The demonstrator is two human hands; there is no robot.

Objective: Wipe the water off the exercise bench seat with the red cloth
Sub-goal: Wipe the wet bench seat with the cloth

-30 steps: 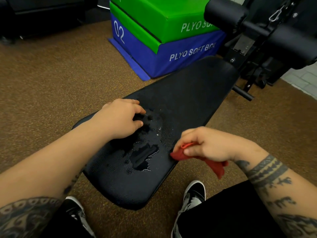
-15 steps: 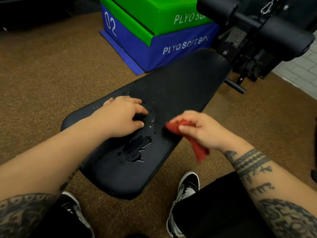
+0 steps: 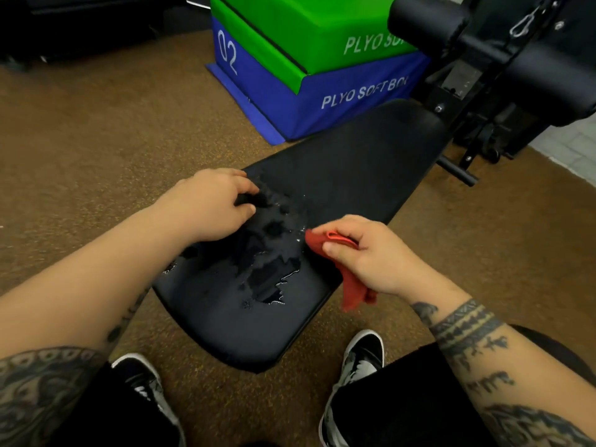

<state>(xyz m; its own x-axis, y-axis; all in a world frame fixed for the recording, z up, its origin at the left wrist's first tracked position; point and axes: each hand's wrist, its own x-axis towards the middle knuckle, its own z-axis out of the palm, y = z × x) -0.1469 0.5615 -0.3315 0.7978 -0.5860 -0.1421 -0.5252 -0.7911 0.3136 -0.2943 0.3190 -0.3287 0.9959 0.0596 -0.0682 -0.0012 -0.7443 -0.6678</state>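
Two stacked plyo boxes, green over blue, sit on the brown floor beyond the far left of the bench seat. Black padded rollers and frame bars crowd its far right end. We see the water as a ragged puddle near the middle of the seat's near half, with beads scattered farther up. The left hand rests at the seat's left edge, loosely clenched and holding nothing we can make out. Its forearm crosses the near left corner and stands over part of the wet patch. The right hand grips the red cloth at the seat's right edge, leading corner pointed at the droplets, the tail hanging off the side. Against half a second ago, we note the cloth's corner has closed in on the water. The left hand has kept its place, and the puddle looks unwiped. Hard to tell: whether the cloth corner touches the seat, and what lies under the left palm. Both shoes, left and right, are partly hidden by dark trouser legs. The box lettering is cut off by the rollers.
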